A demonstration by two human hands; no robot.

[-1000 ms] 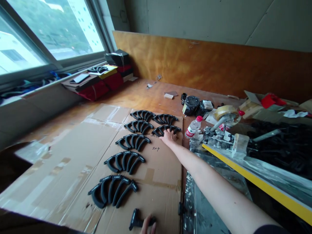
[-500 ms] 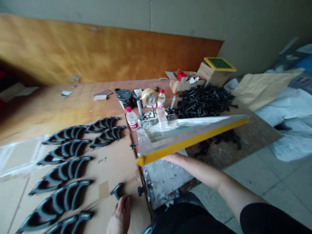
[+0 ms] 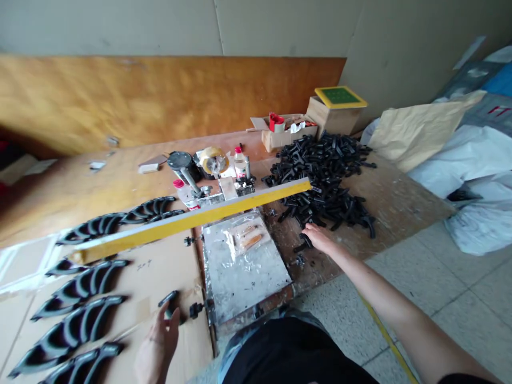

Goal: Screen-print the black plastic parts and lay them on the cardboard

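My left hand [image 3: 158, 341] is over the cardboard at lower left, thumb and forefinger apart. Right by its fingertips lies a black T-shaped plastic part [image 3: 171, 301]. My right hand [image 3: 318, 238] is at the near edge of a heap of similar black plastic parts [image 3: 320, 165]. Its fingers are closed on a black plastic part [image 3: 303, 244], though the fingertips are partly hidden. Between my hands a yellow-edged screen frame [image 3: 192, 220] stands tilted up, seen edge-on, above a grey base plate [image 3: 244, 282]. Small orange-brown pieces [image 3: 251, 240] lie under clear film on the plate.
Rows of curved black parts [image 3: 86, 320] lie on the cardboard [image 3: 160, 277] at left. Behind the frame are a tape roll [image 3: 214, 161], a dark tub [image 3: 182, 164] and red-capped bottles [image 3: 240, 162]. An open carton [image 3: 276, 140] stands farther back. White sacks [image 3: 472, 160] lie at right.
The screen frame has swung up and left, uncovering the base plate. My right hand has gone from under it to the heap. My left hand's fingers have spread beside the part.
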